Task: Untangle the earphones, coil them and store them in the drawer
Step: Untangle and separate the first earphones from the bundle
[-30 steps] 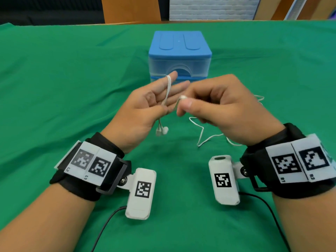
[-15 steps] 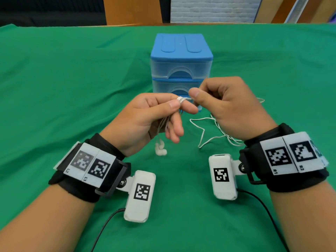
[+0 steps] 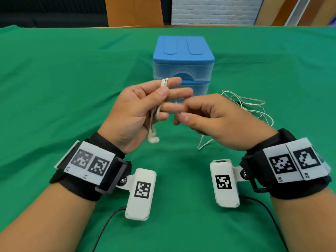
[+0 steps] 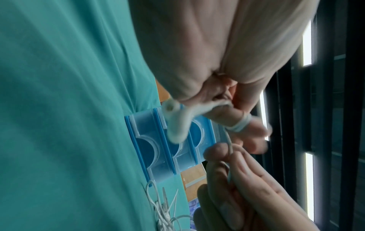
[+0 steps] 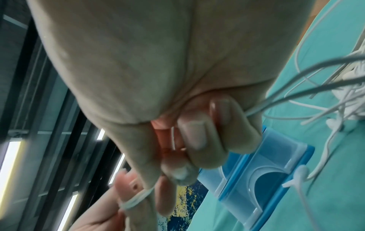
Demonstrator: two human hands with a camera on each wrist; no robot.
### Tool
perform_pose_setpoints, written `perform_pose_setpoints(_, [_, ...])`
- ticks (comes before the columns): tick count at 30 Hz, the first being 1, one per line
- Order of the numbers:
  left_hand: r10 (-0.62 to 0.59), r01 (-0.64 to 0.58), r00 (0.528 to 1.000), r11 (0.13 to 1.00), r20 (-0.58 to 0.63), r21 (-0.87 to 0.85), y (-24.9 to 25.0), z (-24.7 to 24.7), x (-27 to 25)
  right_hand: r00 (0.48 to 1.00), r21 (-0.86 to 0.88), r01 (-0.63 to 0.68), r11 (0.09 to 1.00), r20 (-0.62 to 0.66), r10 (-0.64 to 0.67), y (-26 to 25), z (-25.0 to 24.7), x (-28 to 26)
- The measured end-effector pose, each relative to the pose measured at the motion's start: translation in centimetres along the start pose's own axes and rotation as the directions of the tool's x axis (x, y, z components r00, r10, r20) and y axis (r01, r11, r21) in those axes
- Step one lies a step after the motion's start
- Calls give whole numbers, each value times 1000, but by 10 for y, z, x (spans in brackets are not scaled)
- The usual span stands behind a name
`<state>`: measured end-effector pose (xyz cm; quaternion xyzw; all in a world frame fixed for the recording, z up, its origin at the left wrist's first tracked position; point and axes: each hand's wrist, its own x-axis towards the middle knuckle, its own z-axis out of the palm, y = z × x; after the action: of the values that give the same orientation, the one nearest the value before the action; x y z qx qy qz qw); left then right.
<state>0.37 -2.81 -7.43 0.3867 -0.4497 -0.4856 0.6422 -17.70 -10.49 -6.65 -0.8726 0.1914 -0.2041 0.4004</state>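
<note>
wrist tags read l1 [image 3: 85,177], r1 [image 3: 280,179] and r2 [image 3: 306,174]. the blue drawers [image 3: 183,70], centre frame on the bench [image 3: 54,79], are closed, contents unclear. left hand [image 3: 138,113] holds earphones [image 3: 164,82] looped over its fingers, buds dangling; right hand [image 3: 214,117] fingers pinch the cord, slack at right.

Green-clothed table [image 3: 72,88]: blue drawer unit [image 3: 183,57], loose earphone cable [image 3: 251,106].

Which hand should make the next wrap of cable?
Right. The right hand already pinches the free cable running to the loose pile on the cloth. The left hand is the spool, with turns around its index finger and its thumb pinning the strands.
</note>
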Motion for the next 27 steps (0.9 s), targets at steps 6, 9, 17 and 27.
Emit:
perform_pose_setpoints(6, [70, -74, 997, 989, -36, -128, -9, -2, 4, 998, -60, -26, 998, 54, 29, -4, 0, -2])
perform_pose_setpoints(9, [101, -111, 991, 988, -91, -108, -11, -5, 7, 996, -68, -22, 997, 80, 27, -7, 2, -4])
perform_pose_setpoints(17, [103, -135, 989, 924, 108, 359, -9, 4, 3, 974, -119, 120, 986, -180, -140, -10, -5, -2])
perform_pose_setpoints(27, [-41, -58, 970, 917, 238, 394, -4, 7, -2, 819, -147, 59, 987, -558, -132, -3, -10, 3])
